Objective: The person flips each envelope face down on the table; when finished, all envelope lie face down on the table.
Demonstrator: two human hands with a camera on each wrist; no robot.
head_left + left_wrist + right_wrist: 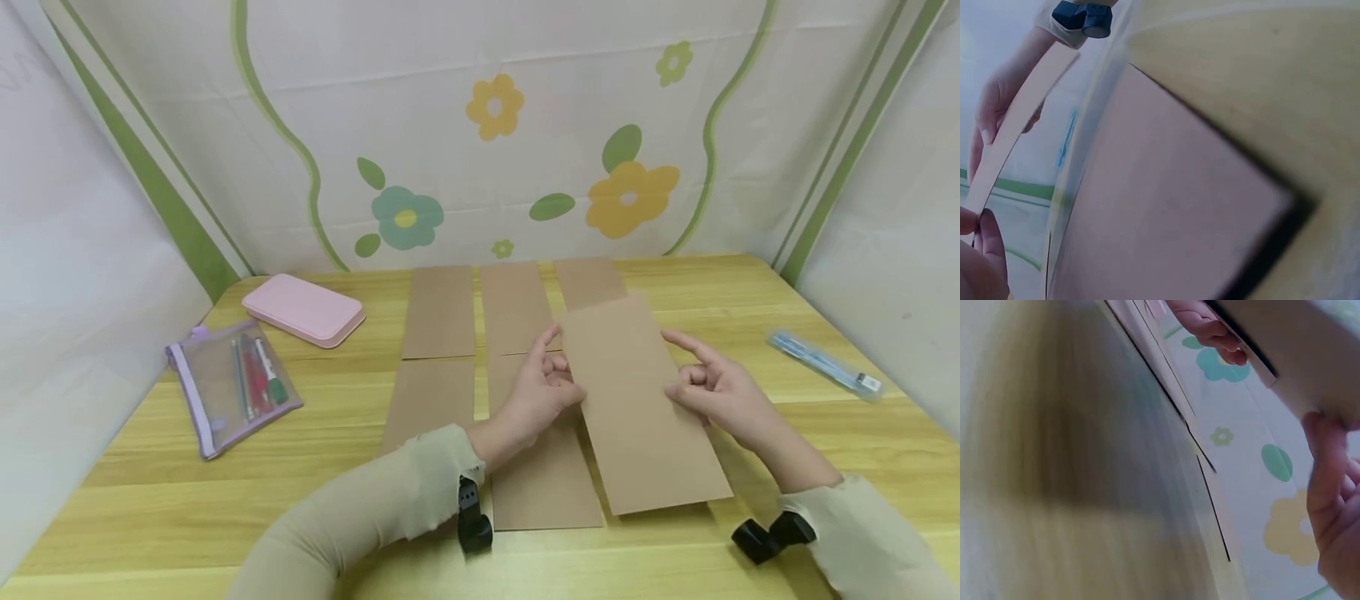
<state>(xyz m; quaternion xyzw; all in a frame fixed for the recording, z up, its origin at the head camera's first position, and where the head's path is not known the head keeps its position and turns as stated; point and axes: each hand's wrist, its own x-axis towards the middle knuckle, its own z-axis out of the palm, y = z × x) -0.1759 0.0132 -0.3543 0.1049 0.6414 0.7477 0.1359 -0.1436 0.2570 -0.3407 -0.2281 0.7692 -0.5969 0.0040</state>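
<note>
Between both hands, a plain brown kraft-paper rectangle (637,408) is held tilted above the table's right-centre part. My left hand (543,392) pinches its left edge, thumb on the near face and index finger pointing up along the edge. My right hand (727,396) grips the opposite edge the same way. The left wrist view shows the held rectangle (1022,112) from the side, slightly bowed. Seen from the right wrist, the right thumb (1325,450) presses its edge. Several matching brown rectangles lie flat below and beyond, including one at back left (438,312) and one at front centre (543,487).
At left lie a pink case (303,308) and a mesh zip pouch (213,367) with pens inside. A clear packet of blue pens (825,362) lies at right. A flower-printed curtain (487,183) stands behind the wooden table (300,500).
</note>
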